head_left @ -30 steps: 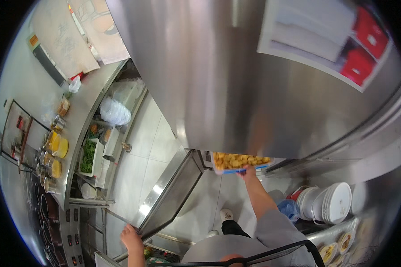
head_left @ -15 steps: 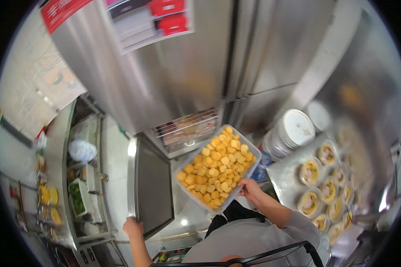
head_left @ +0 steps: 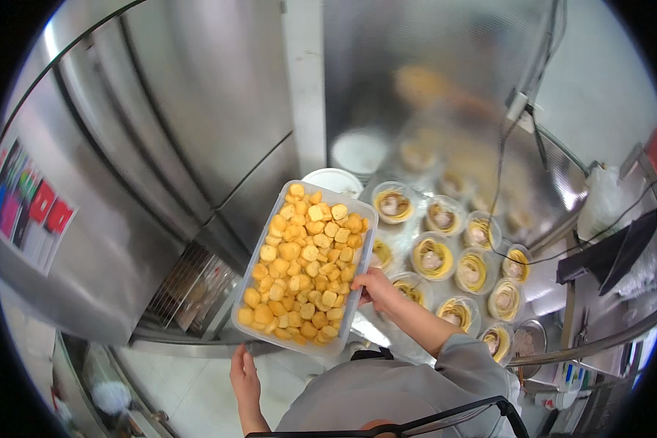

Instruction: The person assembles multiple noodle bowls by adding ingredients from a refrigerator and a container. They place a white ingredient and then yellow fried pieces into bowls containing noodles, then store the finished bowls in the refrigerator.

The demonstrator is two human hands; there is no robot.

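Note:
My right hand [head_left: 376,288] grips the right rim of a translucent plastic tub [head_left: 354,321], held tilted in front of my body. Small round golden-yellow pieces [head_left: 306,270] fill it; their exact kind I cannot make out. Below the tub's lower left corner, my left hand [head_left: 246,374] hangs apart from it, open, with nothing in it. A lower fridge compartment with a wire rack [head_left: 186,285] stands open to the left of the tub.
On the right, a metal table [head_left: 387,164] bears several clear bowls [head_left: 432,257] of yellow noodles with pale pieces. A white round lid [head_left: 332,181] shows behind the tub. Steel fridge doors [head_left: 204,95] rise at left. A cable [head_left: 498,197] hangs over the table.
My view has turned right, towards the table with the bowls. My left hand has let go of the edge of the open fridge door. The tub stays in my right hand, now nearer the table.

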